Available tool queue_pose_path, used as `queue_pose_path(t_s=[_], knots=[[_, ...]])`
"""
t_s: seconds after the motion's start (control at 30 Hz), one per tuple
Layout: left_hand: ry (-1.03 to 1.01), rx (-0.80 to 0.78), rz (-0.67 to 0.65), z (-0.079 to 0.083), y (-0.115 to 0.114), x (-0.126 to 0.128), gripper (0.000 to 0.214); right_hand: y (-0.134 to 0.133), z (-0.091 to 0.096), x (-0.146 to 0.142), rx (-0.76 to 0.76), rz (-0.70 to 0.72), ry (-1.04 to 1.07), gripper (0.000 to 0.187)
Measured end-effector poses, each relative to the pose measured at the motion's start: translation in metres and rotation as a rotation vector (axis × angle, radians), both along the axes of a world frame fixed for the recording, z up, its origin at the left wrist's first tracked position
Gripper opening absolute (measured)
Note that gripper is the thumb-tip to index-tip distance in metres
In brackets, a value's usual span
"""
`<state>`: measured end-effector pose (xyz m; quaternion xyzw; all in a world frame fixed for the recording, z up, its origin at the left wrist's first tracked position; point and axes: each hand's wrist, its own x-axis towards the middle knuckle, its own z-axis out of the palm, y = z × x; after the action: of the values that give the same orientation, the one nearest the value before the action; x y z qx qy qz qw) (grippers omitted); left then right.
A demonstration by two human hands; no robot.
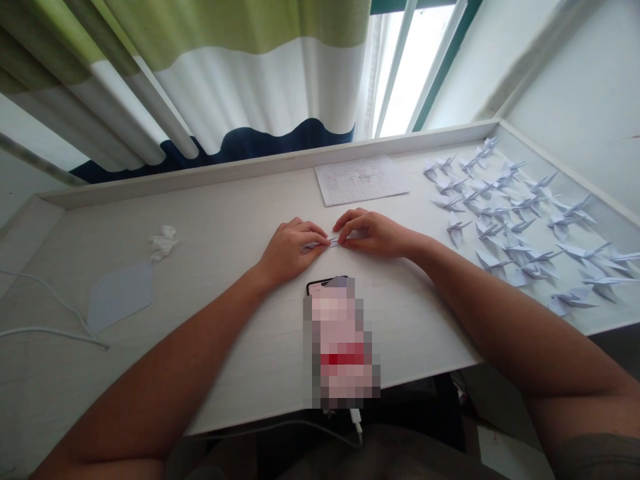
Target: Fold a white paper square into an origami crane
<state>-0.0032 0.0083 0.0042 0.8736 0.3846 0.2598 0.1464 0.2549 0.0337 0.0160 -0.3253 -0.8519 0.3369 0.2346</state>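
Both my hands rest on the white desk [225,220] at its middle, fingertips meeting over a small folded piece of pale paper [327,242]. My left hand [290,250] has its fingers curled and pressed down on the paper's left end. My right hand [373,233] pinches the paper's right end with bent fingers. Most of the paper is hidden under the fingers. A phone [340,340] lies just in front of my hands, near the desk's front edge.
Several folded paper cranes [520,213] cover the desk's right side. A printed sheet [360,180] lies at the back. A flat pale paper piece [120,293], a crumpled white scrap [163,241] and white cables [50,313] lie at the left. A curtain hangs behind.
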Motion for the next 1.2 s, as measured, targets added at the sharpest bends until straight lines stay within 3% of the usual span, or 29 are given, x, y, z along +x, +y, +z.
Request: queue_pose_path(t_s=[0.23, 0.5, 1.2], knots=[[0.008, -0.002, 0.001, 0.000, 0.000, 0.000, 0.014, -0.004, 0.004, 0.000, 0.017, 0.030, -0.035, 0.014], [0.023, 0.011, 0.007, -0.001, 0.000, 0.001, 0.013, -0.003, 0.005, -0.010, -0.166, -0.122, 0.050, 0.014], [0.023, -0.025, 0.003, 0.001, 0.001, 0.001, 0.014, -0.002, 0.001, -0.011, -0.132, -0.112, 0.089, 0.011]])
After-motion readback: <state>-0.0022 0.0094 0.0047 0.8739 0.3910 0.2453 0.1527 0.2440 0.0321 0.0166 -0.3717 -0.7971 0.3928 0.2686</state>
